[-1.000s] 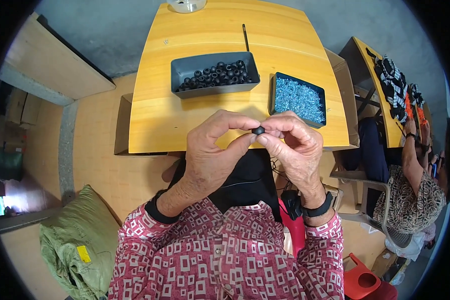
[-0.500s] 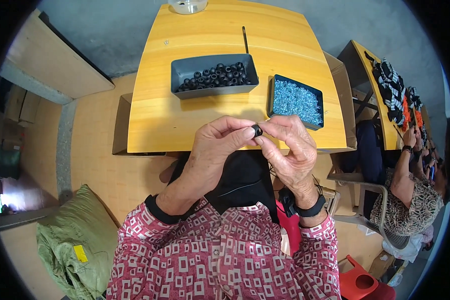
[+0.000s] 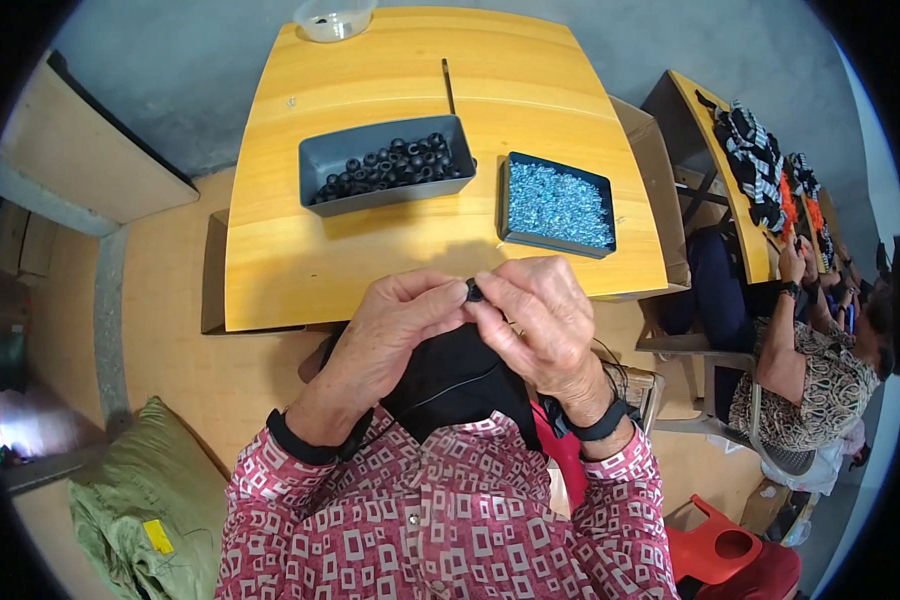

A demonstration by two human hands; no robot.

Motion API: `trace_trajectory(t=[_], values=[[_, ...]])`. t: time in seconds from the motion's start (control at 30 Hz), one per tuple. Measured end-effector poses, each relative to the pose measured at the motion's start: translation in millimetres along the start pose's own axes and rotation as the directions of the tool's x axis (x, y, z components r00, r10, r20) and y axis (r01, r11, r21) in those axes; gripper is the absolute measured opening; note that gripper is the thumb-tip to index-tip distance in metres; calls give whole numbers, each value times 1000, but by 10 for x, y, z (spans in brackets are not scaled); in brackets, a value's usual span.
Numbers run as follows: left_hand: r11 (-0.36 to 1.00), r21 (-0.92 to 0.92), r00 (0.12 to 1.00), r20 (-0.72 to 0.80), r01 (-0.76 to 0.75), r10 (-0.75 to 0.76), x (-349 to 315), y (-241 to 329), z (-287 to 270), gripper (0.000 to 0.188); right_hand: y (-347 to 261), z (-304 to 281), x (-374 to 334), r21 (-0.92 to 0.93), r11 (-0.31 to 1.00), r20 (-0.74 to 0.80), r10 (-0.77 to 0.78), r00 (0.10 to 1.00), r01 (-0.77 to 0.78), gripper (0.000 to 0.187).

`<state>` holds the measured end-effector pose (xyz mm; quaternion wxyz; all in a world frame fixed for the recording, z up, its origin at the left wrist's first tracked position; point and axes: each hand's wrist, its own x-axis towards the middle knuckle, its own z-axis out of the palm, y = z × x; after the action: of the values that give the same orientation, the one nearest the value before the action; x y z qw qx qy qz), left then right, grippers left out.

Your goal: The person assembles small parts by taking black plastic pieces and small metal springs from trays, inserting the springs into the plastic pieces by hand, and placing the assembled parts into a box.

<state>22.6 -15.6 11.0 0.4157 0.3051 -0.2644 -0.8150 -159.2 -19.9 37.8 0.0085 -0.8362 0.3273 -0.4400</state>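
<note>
A small black ring-shaped part [image 3: 474, 292] sits pinched between the fingertips of both hands, held in the air just in front of the near edge of the yellow table [image 3: 370, 260] and above a black cloth in the person's lap [image 3: 460, 380]. The left hand [image 3: 395, 335] and the right hand [image 3: 540, 320] both close on it, fingers curled, thumbs meeting at the part. Farther out on the table stand a grey tray of black rings [image 3: 387, 165] and, to its right, a dark tray of small bluish metal pieces [image 3: 557, 203].
</note>
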Motion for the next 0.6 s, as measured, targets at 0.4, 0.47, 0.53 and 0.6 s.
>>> trace_trajectory(t=[0.4, 0.47, 0.53, 0.6], values=[[983, -181, 998, -57, -28, 18, -15, -84, -34, 17, 6, 69, -29, 84, 994, 14, 74, 997, -75, 30], [978, -206, 1000, -18, -26, 23, 6, -53, -21, 17, 7, 49, -47, 127, 985, 31, 116, 993, -119, 30], [983, -176, 999, -32, -48, 43, 1, -42, -3, 16, -5, 32, -44, 171, 972, 50, 155, 987, -161, 29], [987, -144, 997, -42, -69, 64, -2, -37, 5, 16, -23, 15, -27, 265, 923, 71, 270, 960, -279, 29]])
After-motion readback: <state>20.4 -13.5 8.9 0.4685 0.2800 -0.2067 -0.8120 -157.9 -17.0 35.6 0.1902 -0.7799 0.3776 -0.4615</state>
